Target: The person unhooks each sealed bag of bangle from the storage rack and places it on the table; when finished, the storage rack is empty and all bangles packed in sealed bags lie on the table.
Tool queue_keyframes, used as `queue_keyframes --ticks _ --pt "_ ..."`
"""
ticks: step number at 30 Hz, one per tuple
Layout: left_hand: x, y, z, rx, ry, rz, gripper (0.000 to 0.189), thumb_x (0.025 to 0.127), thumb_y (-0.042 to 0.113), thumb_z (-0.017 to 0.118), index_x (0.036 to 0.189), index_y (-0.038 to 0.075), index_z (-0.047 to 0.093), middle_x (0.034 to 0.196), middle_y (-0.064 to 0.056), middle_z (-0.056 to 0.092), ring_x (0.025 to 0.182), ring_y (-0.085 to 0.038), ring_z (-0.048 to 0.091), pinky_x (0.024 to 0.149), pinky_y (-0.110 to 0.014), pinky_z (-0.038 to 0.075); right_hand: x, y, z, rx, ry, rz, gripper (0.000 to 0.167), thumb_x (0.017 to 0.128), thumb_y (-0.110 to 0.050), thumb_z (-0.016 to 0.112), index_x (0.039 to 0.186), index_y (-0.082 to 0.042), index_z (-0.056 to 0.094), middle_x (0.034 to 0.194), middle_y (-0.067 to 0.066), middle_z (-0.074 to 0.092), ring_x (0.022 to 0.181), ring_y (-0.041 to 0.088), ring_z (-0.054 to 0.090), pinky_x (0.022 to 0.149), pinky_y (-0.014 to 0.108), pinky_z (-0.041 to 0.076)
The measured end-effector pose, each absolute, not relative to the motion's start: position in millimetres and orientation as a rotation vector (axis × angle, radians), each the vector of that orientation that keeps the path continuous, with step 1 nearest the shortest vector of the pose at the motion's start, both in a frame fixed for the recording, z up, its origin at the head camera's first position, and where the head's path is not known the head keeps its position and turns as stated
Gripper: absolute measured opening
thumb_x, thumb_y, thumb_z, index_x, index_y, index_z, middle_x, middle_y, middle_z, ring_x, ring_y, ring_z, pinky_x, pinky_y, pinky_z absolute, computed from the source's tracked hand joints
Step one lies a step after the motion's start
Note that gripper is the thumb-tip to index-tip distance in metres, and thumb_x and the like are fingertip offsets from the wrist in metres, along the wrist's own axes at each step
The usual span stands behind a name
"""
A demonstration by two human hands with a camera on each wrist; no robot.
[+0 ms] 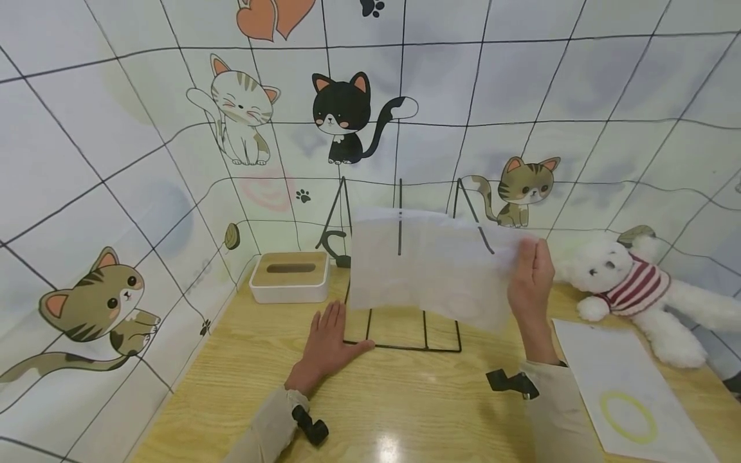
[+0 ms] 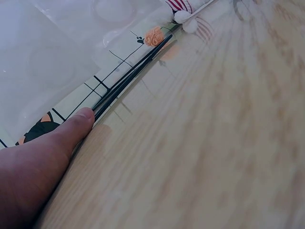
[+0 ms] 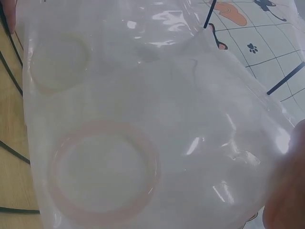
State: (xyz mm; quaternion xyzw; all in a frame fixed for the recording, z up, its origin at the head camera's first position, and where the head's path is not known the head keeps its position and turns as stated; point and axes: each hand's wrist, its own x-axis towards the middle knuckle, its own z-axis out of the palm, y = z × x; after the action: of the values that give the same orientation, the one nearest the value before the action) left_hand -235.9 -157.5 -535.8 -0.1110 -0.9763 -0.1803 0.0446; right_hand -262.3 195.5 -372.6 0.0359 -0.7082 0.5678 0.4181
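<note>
A translucent, glossy plastic sheet (image 1: 428, 270) hangs at a black wire stand (image 1: 399, 348), with two upright prongs of the stand in front of it. My right hand (image 1: 532, 276) pinches the sheet's right edge. In the right wrist view, a pale pink ring (image 3: 151, 174) and a fainter yellowish ring (image 3: 86, 57) show on or through the plastic. Fingers straight, my left hand (image 1: 327, 347) lies at the stand's lower left, its thumb along the base wire. The left wrist view has that thumb (image 2: 78, 126) right at the black wire, low over the wood.
A white tissue box (image 1: 289, 293) with a wooden lid stands left of the stand. On the right lie a white plush toy (image 1: 631, 283) in a striped top and a white paper (image 1: 613, 366) with a yellow ring. Behind rises a wall covering (image 1: 440, 83) printed with cats.
</note>
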Motion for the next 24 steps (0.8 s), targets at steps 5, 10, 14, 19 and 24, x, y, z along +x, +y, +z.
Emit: queue_keyframes --ticks 5,10,14,19,24 --pt "-236.5 -158.3 -537.0 -0.335 -2.968 -0.563 0.116 0.084 0.083 0.046 0.159 0.001 0.014 0.167 -0.017 0.014 0.156 -0.030 0.012 0.125 -0.053 0.006 -263.2 194.4 -373.3 0.110 -1.754 1.407 0.026 0.108 -0.022 0.042 0.083 -0.027 0.046 0.074 -0.008 0.033 0.072 0.007 0.034 0.066 0.023 0.027" --pt "-236.4 -159.0 -536.8 -0.347 -2.976 -0.555 0.117 0.084 0.084 0.045 0.159 0.001 0.012 0.167 -0.017 0.013 0.156 -0.030 0.011 0.125 -0.054 0.006 -261.3 194.8 -373.4 0.099 -1.741 1.361 0.024 0.108 -0.023 0.043 0.087 -0.029 0.051 0.076 -0.009 0.037 0.073 0.007 0.036 0.068 0.022 0.028" --pt "-236.0 -159.0 -535.3 -0.348 -2.976 -0.542 0.117 0.084 0.084 0.045 0.159 0.001 0.012 0.167 -0.017 0.013 0.156 -0.030 0.012 0.125 -0.054 0.007 -260.2 195.0 -372.0 0.126 -1.727 1.334 0.030 0.108 -0.021 0.043 0.089 -0.001 0.055 0.076 -0.008 0.038 0.072 0.007 0.035 0.067 0.022 0.027" --pt "-235.8 -158.6 -534.0 -0.348 -2.976 -0.545 0.116 0.084 0.083 0.047 0.159 0.001 0.014 0.167 -0.018 0.014 0.156 -0.032 0.013 0.124 -0.055 0.008 -258.9 196.1 -371.0 0.124 -1.739 1.312 0.031 0.108 -0.021 0.043 0.090 0.002 0.053 0.076 -0.009 0.037 0.071 0.006 0.034 0.066 0.022 0.027" --pt "-235.1 -158.1 -533.6 -0.360 -2.953 -0.568 0.114 0.084 0.080 0.050 0.158 -0.001 0.018 0.165 -0.020 0.017 0.155 -0.034 0.016 0.123 -0.057 0.011 -257.0 198.3 -371.0 0.088 -1.765 1.317 0.028 0.108 -0.019 0.042 0.088 -0.001 0.051 0.075 -0.009 0.035 0.070 0.006 0.033 0.065 0.022 0.026"
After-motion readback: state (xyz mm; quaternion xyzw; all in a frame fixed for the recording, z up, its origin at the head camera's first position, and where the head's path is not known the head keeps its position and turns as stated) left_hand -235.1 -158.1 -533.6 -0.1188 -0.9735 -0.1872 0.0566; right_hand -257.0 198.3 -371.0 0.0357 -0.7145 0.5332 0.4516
